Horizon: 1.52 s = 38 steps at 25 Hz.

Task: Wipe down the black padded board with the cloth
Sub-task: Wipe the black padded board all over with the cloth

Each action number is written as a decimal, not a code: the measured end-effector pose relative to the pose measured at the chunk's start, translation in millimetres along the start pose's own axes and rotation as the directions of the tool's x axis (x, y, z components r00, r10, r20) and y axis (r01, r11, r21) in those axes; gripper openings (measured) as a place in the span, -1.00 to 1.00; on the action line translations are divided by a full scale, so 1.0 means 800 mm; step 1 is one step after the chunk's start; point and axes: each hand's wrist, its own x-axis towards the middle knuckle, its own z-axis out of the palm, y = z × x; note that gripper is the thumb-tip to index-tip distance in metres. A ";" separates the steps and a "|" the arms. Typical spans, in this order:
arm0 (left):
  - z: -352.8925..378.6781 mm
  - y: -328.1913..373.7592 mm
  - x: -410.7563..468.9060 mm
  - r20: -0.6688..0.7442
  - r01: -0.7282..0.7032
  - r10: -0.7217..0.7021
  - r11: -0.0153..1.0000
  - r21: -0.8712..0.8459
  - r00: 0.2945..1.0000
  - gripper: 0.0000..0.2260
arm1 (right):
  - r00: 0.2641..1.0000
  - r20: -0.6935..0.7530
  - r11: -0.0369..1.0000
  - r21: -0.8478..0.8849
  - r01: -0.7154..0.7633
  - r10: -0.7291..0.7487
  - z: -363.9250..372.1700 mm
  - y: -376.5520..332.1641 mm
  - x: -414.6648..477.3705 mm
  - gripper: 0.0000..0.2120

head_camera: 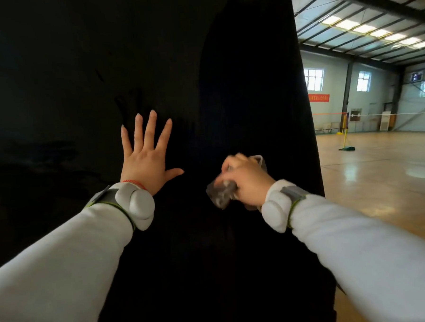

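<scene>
Sleeves (52, 280): pale grey, one on each forearm, reaching in from the bottom corners. Each ends in a white and grey wrist band (135, 206) just behind the hand.
Left hand (146, 164): lies flat against the black padded board (176, 52) with its back to the camera. The four fingers (150, 129) are straight, fanned apart and pointing up, and the thumb sticks out sideways toward the other hand. It holds nothing. A thin red string (133, 181) circles the wrist.
Right hand (247, 181): fingers curled tight, clamped round the cloth (220, 195).
Cloth: grey, crumpled and blurred. A wad sticks out of the fist on the side facing the left thumb, and a paler fold shows just past the knuckles. It sits between the curled fingers and the board (whether it actually presses on the surface cannot be told).
Board: upright, directly under the left fingertips and behind the right fist. It spreads far above, below and to the left of both sets of fingers, and its right edge runs just beyond the right wrist.
Between the hands: the left thumb tip and the cloth are near but apart, with bare black surface between them.
Beyond the right fingers: past the board's edge are a glossy wooden floor (379, 176), a stretched net (388, 114), a red banner (319, 98) and windows (314, 79).
</scene>
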 end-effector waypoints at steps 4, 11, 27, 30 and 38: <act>0.002 0.001 0.000 0.003 -0.003 0.003 1.000 0.008 1.000 -0.05 | 0.863 -0.439 0.968 0.091 -0.233 0.249 -0.066 0.005 0.064 -0.64; 0.002 0.008 -0.006 -0.063 -0.004 0.002 0.999 -0.038 0.998 -0.10 | 0.948 -0.310 0.997 0.050 -0.053 0.066 0.016 0.000 0.023 -0.70; 0.014 0.011 -0.019 -0.007 0.002 -0.002 0.999 -0.054 1.000 -0.07 | 0.877 -0.411 0.969 0.126 -0.214 0.248 -0.023 0.002 0.051 -0.64; 0.013 0.015 -0.022 -0.012 0.008 -0.009 0.998 -0.066 1.000 -0.09 | 0.938 -0.314 0.985 0.130 -0.110 0.146 0.038 -0.007 0.003 -0.70; 0.021 0.013 -0.038 0.057 0.007 -0.005 1.000 -0.026 0.998 -0.03 | 0.932 -0.319 0.975 0.191 -0.111 0.169 -0.001 -0.008 0.007 -0.69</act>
